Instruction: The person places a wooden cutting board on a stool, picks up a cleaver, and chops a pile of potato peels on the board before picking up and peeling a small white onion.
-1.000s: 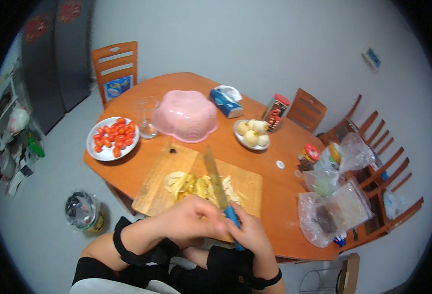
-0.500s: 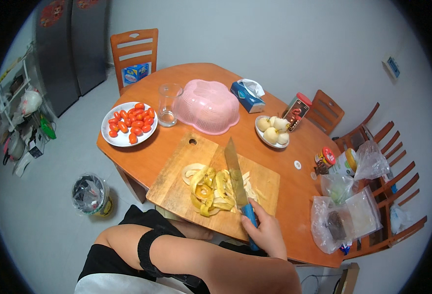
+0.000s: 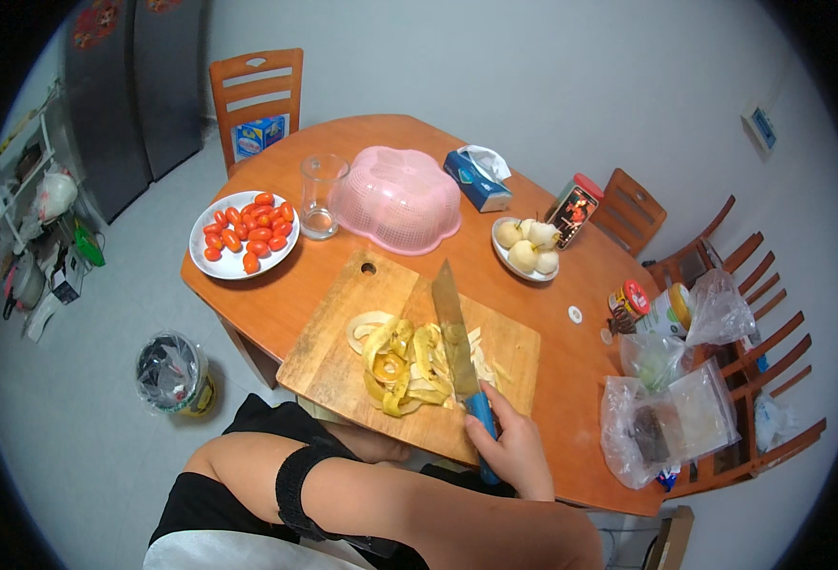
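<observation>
My right hand (image 3: 516,451) is closed around the blue handle of a kitchen knife (image 3: 454,328). The knife's broad blade points away from me over a wooden cutting board (image 3: 329,351). Left of the blade, touching or close to it, lies a heap of yellow fruit peels (image 3: 390,366). Paler strips lie at the heap's left and just right of the blade. A bare arm (image 3: 390,494) with a black strap crosses the lower edge; my left hand does not show.
Beyond the board stand a plate of small red tomatoes (image 3: 246,269), a glass (image 3: 319,223), an upturned pink basket (image 3: 395,195), a tissue box (image 3: 479,180) and a bowl of peeled pears (image 3: 533,275). A phone (image 3: 574,217), jars (image 3: 668,313) and plastic bags (image 3: 628,456) sit right; a bin (image 3: 172,380) stands left.
The whole view has shifted slightly, so the table sits a little higher and further left. The knife keeps its place against the peels, and my right hand keeps its grip.
</observation>
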A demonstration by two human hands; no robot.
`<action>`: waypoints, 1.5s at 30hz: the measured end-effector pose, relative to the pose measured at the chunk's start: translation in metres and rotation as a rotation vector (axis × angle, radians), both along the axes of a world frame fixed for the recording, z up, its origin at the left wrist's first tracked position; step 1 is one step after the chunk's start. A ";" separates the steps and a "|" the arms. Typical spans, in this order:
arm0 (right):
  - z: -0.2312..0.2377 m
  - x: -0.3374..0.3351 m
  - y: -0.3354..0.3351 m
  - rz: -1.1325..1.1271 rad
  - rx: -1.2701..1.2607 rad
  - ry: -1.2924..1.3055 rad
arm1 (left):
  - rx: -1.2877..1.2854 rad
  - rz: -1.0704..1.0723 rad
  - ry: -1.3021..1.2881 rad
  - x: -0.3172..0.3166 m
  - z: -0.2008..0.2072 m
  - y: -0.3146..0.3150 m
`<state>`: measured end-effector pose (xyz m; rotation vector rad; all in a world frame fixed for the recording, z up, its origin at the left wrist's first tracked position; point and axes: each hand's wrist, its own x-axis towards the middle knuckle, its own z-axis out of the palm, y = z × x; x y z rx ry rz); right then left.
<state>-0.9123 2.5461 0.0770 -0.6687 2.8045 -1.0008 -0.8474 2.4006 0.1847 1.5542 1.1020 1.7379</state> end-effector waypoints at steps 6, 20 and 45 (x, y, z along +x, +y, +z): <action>0.000 -0.001 0.003 0.001 -0.009 0.018 | -0.085 -0.017 -0.018 -0.003 0.003 0.000; 0.001 0.000 0.001 0.022 0.002 0.027 | -0.227 0.418 0.458 0.008 0.023 0.000; -0.004 -0.001 0.007 0.006 0.003 -0.002 | -0.380 0.251 1.024 0.012 0.013 0.006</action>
